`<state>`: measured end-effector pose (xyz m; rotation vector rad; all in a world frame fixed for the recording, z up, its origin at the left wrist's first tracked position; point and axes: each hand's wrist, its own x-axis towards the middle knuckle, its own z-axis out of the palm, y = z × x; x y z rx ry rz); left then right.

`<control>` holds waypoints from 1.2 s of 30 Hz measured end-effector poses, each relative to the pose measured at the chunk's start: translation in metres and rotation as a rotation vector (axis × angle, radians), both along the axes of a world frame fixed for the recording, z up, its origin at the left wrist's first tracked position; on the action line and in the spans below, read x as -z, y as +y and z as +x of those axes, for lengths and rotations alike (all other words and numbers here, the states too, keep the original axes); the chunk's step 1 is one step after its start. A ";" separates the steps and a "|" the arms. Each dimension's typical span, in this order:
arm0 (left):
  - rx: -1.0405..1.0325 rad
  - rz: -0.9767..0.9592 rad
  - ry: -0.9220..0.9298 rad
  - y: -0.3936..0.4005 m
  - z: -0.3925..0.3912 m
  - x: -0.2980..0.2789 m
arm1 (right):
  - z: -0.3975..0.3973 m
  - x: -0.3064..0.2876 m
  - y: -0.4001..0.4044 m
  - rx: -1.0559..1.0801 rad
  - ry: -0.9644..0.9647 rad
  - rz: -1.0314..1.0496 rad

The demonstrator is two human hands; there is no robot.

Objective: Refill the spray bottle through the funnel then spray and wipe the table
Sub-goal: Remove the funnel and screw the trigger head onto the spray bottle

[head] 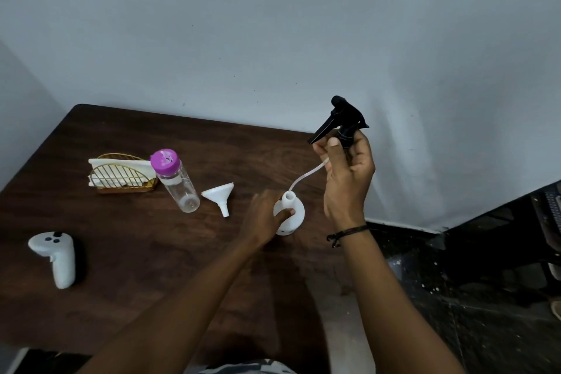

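Dark wooden tabletop (127, 267) against a pale grey wall: the left hand (265, 218) grips a squat white plastic spray bottle (293, 212) standing upright, while the right hand (349, 173), above it, pinches the black trigger sprayer head (340, 120). Left of the bottle lies a white plastic funnel (220, 193).

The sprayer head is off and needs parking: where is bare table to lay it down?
Bare wood lies between the controller and the left hand, and along the far edge behind the napkin holder. It is crowded from the water bottle past the funnel to the spray bottle.
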<state>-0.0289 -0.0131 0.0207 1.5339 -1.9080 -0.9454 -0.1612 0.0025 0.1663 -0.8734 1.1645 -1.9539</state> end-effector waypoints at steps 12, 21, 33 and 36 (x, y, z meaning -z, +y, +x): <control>-0.010 0.030 0.041 0.002 0.000 -0.005 | 0.011 0.032 0.010 -0.005 0.142 0.131; -0.027 0.063 0.110 -0.001 -0.001 0.004 | 0.010 0.102 0.019 -0.266 0.416 0.419; -0.145 0.185 0.335 -0.002 -0.003 0.007 | 0.006 0.117 0.011 -0.238 0.470 0.455; -0.157 0.217 0.395 -0.001 -0.004 0.008 | 0.009 0.121 0.009 -0.247 0.476 0.482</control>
